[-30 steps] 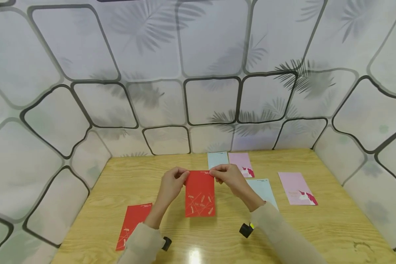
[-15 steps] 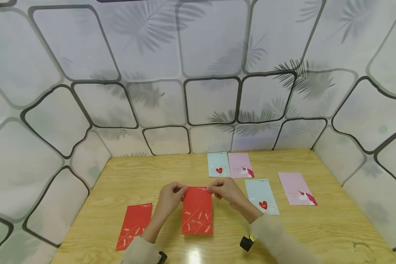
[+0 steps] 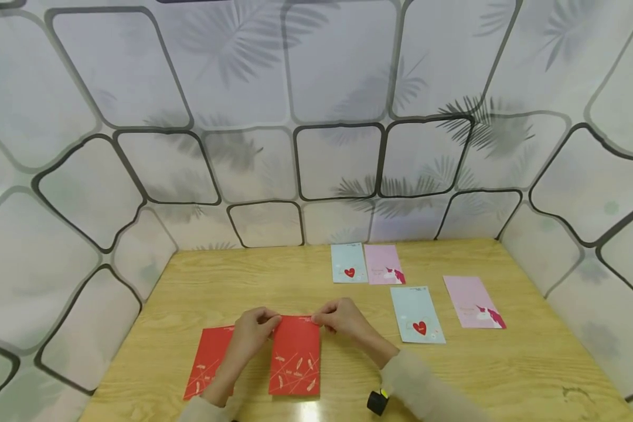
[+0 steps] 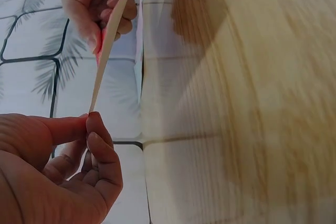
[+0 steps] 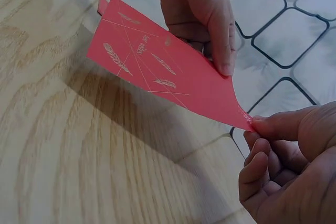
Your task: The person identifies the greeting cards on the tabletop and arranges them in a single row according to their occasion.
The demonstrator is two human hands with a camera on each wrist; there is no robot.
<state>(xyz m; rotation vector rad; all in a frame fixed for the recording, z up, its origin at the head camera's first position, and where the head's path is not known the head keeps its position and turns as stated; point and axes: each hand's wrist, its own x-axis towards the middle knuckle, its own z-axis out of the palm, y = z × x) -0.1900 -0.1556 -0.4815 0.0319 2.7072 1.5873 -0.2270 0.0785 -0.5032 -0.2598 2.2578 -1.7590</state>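
A red card [image 3: 295,357] with gold feather prints and thin lines hangs between both hands, raised off the wooden table. My left hand [image 3: 252,334] pinches its upper left corner between thumb and fingers. At the upper right corner, my right hand [image 3: 345,321] pinches it the same way. In the right wrist view the red card [image 5: 157,66] bends a little and casts a shadow on the wood. Its pale back [image 4: 107,51] faces the left wrist camera nearly edge-on. A second red card [image 3: 208,357] lies on the table, partly hidden by the left hand and forearm.
Two light blue cards with red hearts, one at the back [image 3: 349,264] and one nearer [image 3: 418,316], lie on the table [image 3: 506,375]. Two pink unicorn cards, at the back [image 3: 382,264] and right [image 3: 472,299], lie near them. A patterned curtain [image 3: 337,158] surrounds the table.
Both hands have brought the red card down and to the left, beside the other red card. The two blue cards, partly covered before, are now fully visible.
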